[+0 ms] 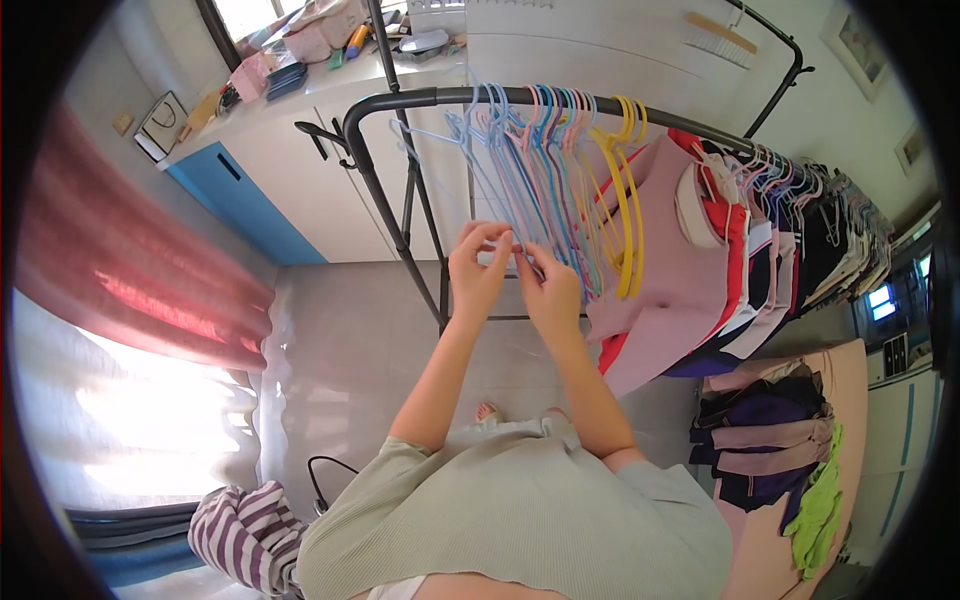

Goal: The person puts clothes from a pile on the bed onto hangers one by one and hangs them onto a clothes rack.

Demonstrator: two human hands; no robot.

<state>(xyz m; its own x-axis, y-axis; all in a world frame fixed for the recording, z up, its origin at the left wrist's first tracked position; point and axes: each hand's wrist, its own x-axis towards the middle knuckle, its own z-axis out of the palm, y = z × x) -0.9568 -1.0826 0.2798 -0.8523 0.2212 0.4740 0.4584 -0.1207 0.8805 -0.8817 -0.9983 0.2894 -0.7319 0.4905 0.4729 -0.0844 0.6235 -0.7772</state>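
Observation:
My left hand (476,275) and my right hand (551,293) are raised in front of my chest, fingertips close to each other. Both are closed in a pinch, and what lies between the fingers, if anything, is too small to make out. Just beyond them, several light blue hangers (497,150) hang on a black clothes rail (412,98). Pink and yellow ones follow to the right, with a thick yellow hanger (636,230) at the end of the bare group. A dusty pink garment (668,255) hangs beside it.
More clothes (835,215) fill the rail's right end. Folded clothes (765,425) and a lime green garment (818,505) lie on a pink-covered surface (850,390) at right. A striped cloth (245,535) sits lower left. A white cabinet (290,180) stands behind the rail, curtains (130,260) at left.

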